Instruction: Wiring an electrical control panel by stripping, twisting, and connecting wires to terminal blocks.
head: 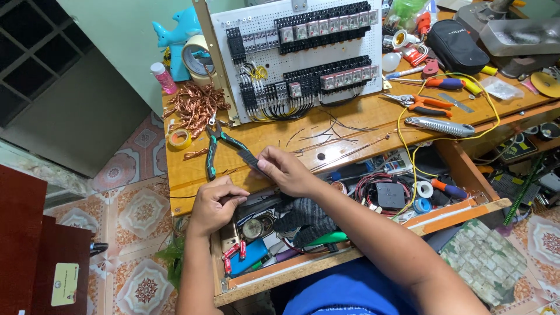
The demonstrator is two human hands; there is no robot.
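My right hand (287, 170) pinches a short black ribbed strip (248, 158) that sticks out to the left, just above the front edge of the wooden workbench (350, 125). Closed in a loose fist at the lip of the open drawer (280, 269), my left hand (217, 203) rests on a dark flat strip (252, 198) running to the right under my right wrist. Whether it grips that strip I cannot tell. Green-handled pliers (212, 149) lie on the bench just left of the ribbed strip.
A white perforated panel (259, 26) with rows of black relays and terminal blocks leans at the back. A tangle of copper wire (197, 106), tape rolls (179, 139), orange pliers (421, 104), a utility knife (440, 126) and a yellow wire (402, 131) lie around. Dark gloves (306, 217) fill the drawer's middle.
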